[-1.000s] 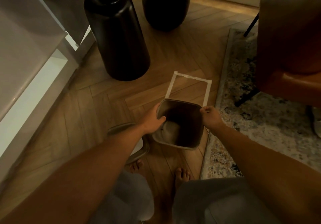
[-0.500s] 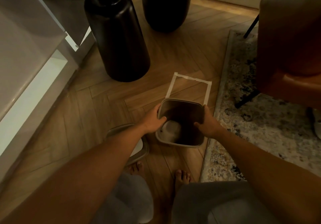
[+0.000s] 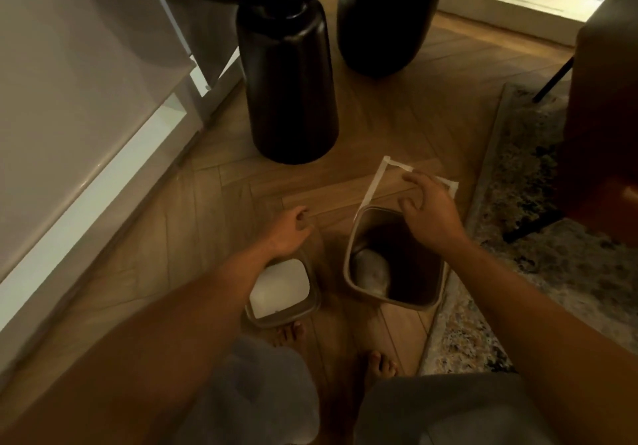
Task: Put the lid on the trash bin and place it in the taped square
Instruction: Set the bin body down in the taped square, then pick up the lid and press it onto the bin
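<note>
The grey trash bin [image 3: 359, 286] stands open on the wooden floor, its far rim just overlapping the near edge of the taped square [image 3: 374, 185]. A pale crumpled item lies at its bottom. The lid [image 3: 281, 289], grey-rimmed with a white centre, lies flat on the floor left of the bin. My left hand [image 3: 288, 234] hovers over the lid's far edge, fingers loosely curled, holding nothing. My right hand [image 3: 426, 211] is above the bin's far rim with fingers spread, holding nothing.
Two thick black table legs [image 3: 288, 99] stand beyond the square. A patterned rug [image 3: 524, 237] borders the bin on the right, with a brown chair [image 3: 604, 134] on it. White cabinetry [image 3: 69, 116] runs along the left. My bare feet [image 3: 379, 365] are just below the bin.
Both hands have let go of the bin's rim. My left hand moved left over the lid, and my right hand rose above the bin's far edge. The bin rests on the floor.
</note>
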The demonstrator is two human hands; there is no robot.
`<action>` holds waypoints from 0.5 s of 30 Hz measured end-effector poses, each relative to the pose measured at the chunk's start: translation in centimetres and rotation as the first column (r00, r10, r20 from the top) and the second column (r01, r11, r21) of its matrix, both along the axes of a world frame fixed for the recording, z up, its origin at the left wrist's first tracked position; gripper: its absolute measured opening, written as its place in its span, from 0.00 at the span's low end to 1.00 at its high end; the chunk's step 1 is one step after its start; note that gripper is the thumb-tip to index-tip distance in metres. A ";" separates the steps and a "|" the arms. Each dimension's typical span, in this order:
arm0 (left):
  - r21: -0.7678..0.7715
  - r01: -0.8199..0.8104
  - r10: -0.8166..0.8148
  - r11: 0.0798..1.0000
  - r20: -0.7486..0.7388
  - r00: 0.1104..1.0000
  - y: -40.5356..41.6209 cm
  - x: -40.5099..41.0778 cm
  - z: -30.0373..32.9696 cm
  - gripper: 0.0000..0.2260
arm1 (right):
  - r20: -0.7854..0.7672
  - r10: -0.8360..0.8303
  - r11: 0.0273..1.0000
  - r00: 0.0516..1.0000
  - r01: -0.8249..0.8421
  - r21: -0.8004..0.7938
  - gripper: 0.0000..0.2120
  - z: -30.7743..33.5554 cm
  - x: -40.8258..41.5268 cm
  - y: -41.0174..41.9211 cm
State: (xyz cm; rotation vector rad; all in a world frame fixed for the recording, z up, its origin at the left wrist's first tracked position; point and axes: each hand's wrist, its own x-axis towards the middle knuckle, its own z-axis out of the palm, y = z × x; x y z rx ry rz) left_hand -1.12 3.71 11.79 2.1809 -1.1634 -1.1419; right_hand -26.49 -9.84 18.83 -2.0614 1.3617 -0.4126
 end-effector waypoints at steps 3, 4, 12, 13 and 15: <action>0.022 -0.087 0.086 0.996 0.008 0.996 2.1 2.8 -0.4 0.26 | 0.012 0.065 0.998 0.998 -0.065 0.025 0.22 0.6 3.1 0.8; 0.033 -0.113 0.113 0.993 0.014 0.993 2.7 3.4 -0.4 0.26 | 0.006 0.082 0.996 0.997 -0.082 0.039 0.22 0.6 4.1 1.1; 0.128 -0.203 0.206 0.971 -0.006 0.979 8.8 8.3 -3.4 0.25 | -0.008 0.197 0.965 0.980 -0.192 0.176 0.22 -2.3 12.2 3.5; 0.147 -0.212 0.218 0.966 -0.024 0.976 9.7 8.9 -4.3 0.24 | -0.023 0.208 0.959 0.978 -0.199 0.203 0.22 -3.0 13.3 3.9; 0.188 -0.225 0.237 0.956 -0.042 0.971 11.2 9.8 -5.8 0.13 | -0.041 0.224 0.949 0.974 -0.209 0.236 0.22 -4.4 15.0 4.7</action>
